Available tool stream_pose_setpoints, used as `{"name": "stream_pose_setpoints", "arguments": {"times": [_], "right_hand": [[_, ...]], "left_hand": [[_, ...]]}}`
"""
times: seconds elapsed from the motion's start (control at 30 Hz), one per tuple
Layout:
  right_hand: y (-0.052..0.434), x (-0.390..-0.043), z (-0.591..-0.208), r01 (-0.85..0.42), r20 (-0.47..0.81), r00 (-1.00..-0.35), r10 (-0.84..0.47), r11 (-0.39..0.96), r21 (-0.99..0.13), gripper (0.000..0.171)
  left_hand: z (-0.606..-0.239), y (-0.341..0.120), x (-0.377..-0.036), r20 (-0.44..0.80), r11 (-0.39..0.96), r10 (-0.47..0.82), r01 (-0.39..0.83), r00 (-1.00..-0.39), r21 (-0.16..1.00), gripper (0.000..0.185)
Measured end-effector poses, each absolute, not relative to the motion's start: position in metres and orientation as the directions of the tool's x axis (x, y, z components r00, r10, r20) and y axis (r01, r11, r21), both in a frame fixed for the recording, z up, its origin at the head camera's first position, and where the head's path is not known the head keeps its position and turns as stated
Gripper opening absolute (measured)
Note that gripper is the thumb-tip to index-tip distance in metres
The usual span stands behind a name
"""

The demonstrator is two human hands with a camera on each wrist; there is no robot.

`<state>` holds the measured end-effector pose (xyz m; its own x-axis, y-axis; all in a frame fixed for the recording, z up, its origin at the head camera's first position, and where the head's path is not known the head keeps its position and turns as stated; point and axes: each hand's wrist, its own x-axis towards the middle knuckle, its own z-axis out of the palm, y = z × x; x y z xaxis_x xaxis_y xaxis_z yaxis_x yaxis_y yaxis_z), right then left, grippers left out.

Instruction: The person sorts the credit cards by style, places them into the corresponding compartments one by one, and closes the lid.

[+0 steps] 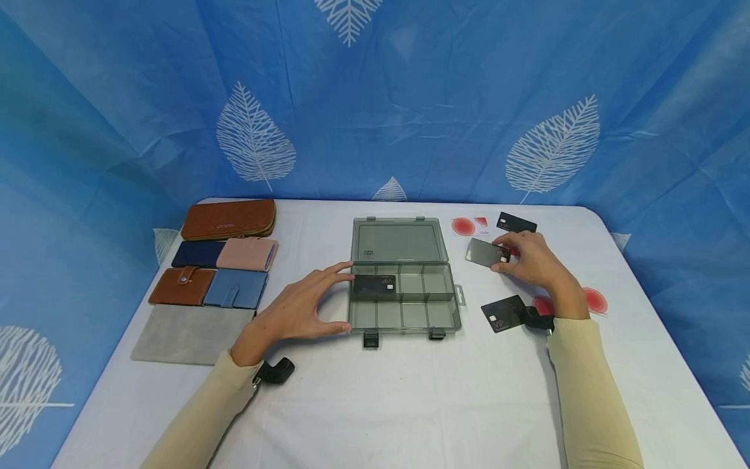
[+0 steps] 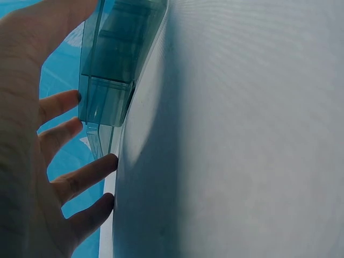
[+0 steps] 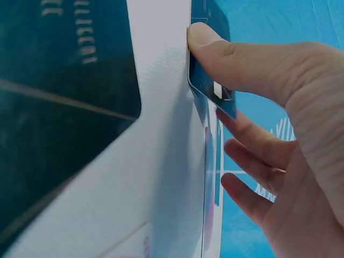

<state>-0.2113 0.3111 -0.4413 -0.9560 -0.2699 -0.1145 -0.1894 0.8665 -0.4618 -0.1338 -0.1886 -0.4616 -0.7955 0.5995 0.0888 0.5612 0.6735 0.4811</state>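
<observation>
Dark card (image 1: 487,253), tilted up off the white table (image 1: 410,391), is pinched at its near end by the right hand (image 1: 536,260), to the right of the open grey organiser box (image 1: 404,286) and well apart from it. In the right wrist view the thumb (image 3: 236,56) is seen pressed flat on the upper face of the card (image 3: 212,88), while the other fingers (image 3: 252,142) are curled loosely beneath it, so the hand is only partly closed around the card's edge.

The left hand (image 1: 299,309) is held wide open at the box's left end, thumb near the front corner and forefinger stretched to the back corner by the hinge. In the left wrist view the straight, spread fingers (image 2: 80,177) are seen beside the translucent wall of the box (image 2: 107,91); whether the tips actually touch it cannot be told. Nothing is gripped by this hand.

Inside the box's rear left compartment a black VIP card (image 1: 375,284) is lying flat. Another black VIP card (image 1: 505,312) lies on the table just in front of the right wrist, a further black card (image 1: 516,223) lies beyond the right hand, and a white card with a red circle (image 1: 470,226) lies beside that one. At the table's left side a group of wallets (image 1: 222,260) is laid out above a grey pouch (image 1: 187,333)
</observation>
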Motion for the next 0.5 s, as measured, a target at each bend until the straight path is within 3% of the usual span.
{"name": "stream_pose_setpoints", "arguments": {"times": [0.27,0.5], "right_hand": [[0.306,-0.209,-0.435,-0.131,-0.098,-0.972,-0.213,0.840,-0.527,0.036],[0.295,-0.207,-0.426,-0.140,-0.017,-0.982,-0.186,0.795,-0.591,0.030]], "left_hand": [[-0.460,-0.188,-0.135,0.077,0.681,0.596,0.553,-0.799,0.480,0.091],[-0.459,-0.189,-0.135,0.067,0.677,0.600,0.552,-0.797,0.487,0.091]]}}
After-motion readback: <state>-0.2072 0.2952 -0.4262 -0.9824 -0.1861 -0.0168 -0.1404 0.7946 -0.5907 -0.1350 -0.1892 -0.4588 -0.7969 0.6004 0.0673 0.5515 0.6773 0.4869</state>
